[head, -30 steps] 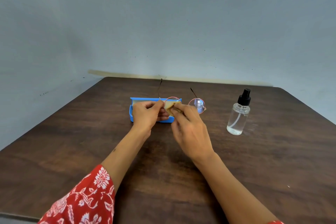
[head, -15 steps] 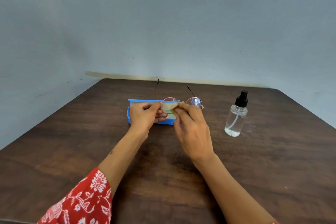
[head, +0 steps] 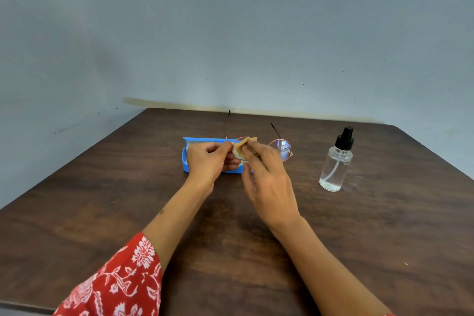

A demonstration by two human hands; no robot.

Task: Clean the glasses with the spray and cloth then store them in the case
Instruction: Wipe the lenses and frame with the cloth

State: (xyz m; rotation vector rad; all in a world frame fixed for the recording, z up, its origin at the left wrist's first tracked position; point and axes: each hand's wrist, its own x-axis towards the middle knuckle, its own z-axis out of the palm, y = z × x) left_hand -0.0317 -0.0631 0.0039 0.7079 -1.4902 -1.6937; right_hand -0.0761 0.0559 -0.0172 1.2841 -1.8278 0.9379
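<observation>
Left hand [head: 209,161] pinches the glasses [head: 280,149] by the frame, right above the open blue case [head: 185,159]. Right hand [head: 266,174] pinches a tan cloth [head: 245,143] onto the lens, other fingers loose. Spray bottle [head: 334,161] stands well right of the case.

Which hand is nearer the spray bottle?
Right. The right hand sits just left of the spray bottle; the left hand is farther left, over the blue case.

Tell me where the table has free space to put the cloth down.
Bare wood lies between the case and the table's left edge, and in front of the spray bottle. It is crowded around both hands, the glasses and the case.
</observation>
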